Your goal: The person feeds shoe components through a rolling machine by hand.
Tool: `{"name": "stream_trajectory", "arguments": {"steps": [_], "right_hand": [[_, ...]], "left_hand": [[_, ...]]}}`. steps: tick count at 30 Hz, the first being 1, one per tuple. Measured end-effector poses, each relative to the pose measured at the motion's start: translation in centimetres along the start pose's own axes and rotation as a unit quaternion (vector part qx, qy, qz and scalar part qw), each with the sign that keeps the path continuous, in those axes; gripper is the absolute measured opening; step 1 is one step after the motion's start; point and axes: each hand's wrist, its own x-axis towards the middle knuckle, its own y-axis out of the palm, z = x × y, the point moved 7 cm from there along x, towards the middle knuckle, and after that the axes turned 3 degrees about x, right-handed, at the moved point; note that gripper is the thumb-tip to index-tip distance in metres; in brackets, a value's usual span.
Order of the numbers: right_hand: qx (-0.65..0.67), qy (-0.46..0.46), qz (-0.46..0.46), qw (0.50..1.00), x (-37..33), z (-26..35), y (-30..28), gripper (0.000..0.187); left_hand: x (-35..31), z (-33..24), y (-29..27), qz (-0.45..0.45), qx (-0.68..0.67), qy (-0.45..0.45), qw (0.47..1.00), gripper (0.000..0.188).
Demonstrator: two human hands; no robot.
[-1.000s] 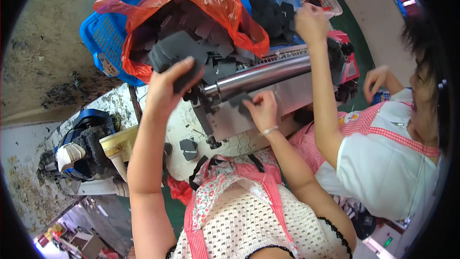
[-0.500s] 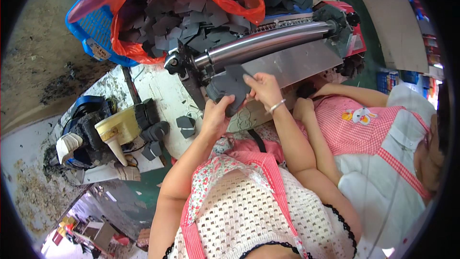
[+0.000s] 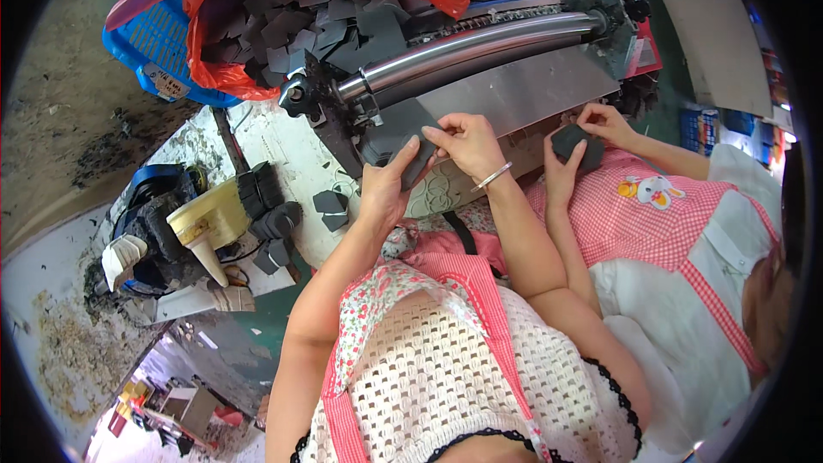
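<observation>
My left hand (image 3: 384,190) and my right hand (image 3: 467,142) both hold a stack of dark grey foam pieces (image 3: 401,139) against the metal feed plate (image 3: 514,94) of a roller machine. The shiny steel roller (image 3: 467,45) runs just above my fingers. My right wrist wears a thin bracelet. Behind the roller a blue basket (image 3: 154,39) lined with an orange bag (image 3: 223,77) is heaped with more grey foam pieces (image 3: 317,9).
A co-worker in a pink checked apron sits at my right, their hands (image 3: 591,133) holding a dark foam piece. Loose foam pieces (image 3: 330,208) lie on the white table. A motor with a yellow spool (image 3: 201,219) stands at the left.
My left hand came down from the basket with foam pieces and joined my right hand at the feed plate. The co-worker's arm lowered from the basket to their lap.
</observation>
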Motion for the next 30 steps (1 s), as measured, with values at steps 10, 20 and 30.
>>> {"name": "stream_trajectory", "arguments": {"steps": [10,20,30], "right_hand": [[-0.159,-0.280,-0.189,0.928,-2.9,3.9,-0.2,0.018],[-0.043,-0.323,-0.198,0.925,-0.5,2.6,-0.9,0.015],[0.064,-0.015,-0.106,0.992,0.8,1.2,-1.0,0.032]], "left_hand": [[-0.3,0.1,0.7,-0.019,-0.017,0.028,0.999,0.022],[-0.9,0.5,-0.3,0.016,-0.043,0.010,0.999,0.020],[0.0,0.0,-0.1,-0.037,0.032,0.042,0.998,0.024]]}}
